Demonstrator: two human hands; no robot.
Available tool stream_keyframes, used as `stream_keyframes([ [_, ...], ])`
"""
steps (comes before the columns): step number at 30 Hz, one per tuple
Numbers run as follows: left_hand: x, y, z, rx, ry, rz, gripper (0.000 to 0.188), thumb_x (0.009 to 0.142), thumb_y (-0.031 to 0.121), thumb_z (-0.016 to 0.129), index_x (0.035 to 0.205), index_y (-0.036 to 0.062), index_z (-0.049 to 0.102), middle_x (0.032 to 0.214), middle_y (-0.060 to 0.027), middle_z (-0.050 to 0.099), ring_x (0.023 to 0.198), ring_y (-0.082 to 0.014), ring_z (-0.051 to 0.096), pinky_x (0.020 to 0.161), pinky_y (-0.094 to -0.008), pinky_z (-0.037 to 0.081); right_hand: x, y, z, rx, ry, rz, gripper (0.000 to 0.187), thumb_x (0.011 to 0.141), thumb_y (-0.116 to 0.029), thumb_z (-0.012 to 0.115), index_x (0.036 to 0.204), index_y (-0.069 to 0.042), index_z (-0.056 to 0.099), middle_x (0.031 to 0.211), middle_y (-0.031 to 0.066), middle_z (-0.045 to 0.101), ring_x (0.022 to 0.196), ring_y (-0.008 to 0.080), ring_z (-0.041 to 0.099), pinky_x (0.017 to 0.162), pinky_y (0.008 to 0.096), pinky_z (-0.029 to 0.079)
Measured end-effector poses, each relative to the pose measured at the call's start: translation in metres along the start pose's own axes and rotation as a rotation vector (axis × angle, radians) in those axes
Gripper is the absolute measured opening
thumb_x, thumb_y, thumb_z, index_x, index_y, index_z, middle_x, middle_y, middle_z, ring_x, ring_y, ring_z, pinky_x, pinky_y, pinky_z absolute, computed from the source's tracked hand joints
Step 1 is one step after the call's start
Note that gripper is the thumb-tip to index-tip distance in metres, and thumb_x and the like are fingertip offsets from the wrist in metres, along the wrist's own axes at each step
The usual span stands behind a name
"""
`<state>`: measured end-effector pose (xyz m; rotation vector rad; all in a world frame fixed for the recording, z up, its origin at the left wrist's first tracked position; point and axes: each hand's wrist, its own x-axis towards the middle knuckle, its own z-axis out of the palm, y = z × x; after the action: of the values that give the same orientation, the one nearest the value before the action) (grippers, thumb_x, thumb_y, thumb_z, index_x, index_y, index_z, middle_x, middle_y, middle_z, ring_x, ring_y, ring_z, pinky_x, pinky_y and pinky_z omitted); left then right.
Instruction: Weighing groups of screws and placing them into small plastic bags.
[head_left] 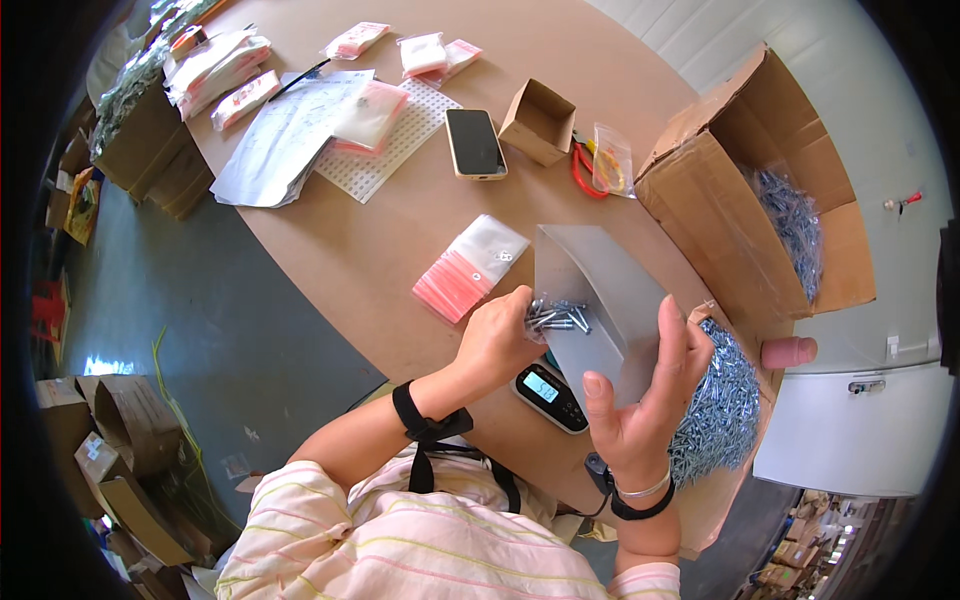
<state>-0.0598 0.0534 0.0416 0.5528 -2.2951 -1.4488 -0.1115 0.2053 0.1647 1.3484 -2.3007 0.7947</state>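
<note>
A grey plastic tray [590, 275] is tilted above a digital scale [552, 397] with a lit display. My right hand [645, 405] grips the tray's near right side, the thumb apart from the other fingers. Several silver screws [565, 317] lie at the tray's left end. Beside them my left hand [500, 335] is closed on what looks like the edge of a small clear plastic bag, mostly hidden by the fingers and screws. A stack of red-striped zip bags [470, 270] lies just beyond my left hand, with a few small washers on top.
A large heap of screws [722, 405] lies at the right. Behind it stands an open cardboard box [690, 185] with more screws. Farther off are a phone [475, 143], a small cardboard box [540, 120], red-handled pliers [588, 172], papers [285, 140] and packs of bags [355, 40].
</note>
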Motion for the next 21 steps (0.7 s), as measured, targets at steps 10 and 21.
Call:
stream_keyframes([
  [10,-0.008,-0.021,0.010,-0.624,0.160,0.004,0.034,0.075,0.008,0.084,0.099,0.0010,0.061,0.084,-0.0151,0.070,0.083,-0.0329,0.071,0.076,-0.0394,0.056,-0.035,0.012,-0.006,-0.006,-0.151,-0.228,0.092,0.076,-0.054,0.087,0.146,-0.019,0.039,0.133,0.0210,0.033,0.116,0.0371,0.044,0.090,0.0476,0.046],
  [21,-0.012,-0.039,0.000,-0.102,0.062,0.070,0.049,0.076,0.014,0.088,0.098,0.0058,0.045,0.089,-0.0032,0.040,0.083,-0.0190,0.042,0.072,-0.0328,0.040,-0.157,0.079,-0.086,-0.141,0.801,0.967,0.090,0.089,-0.051,0.076,0.144,0.002,0.029,0.134,0.0179,0.041,0.123,0.0284,0.049,0.099,0.0453,0.047],
])
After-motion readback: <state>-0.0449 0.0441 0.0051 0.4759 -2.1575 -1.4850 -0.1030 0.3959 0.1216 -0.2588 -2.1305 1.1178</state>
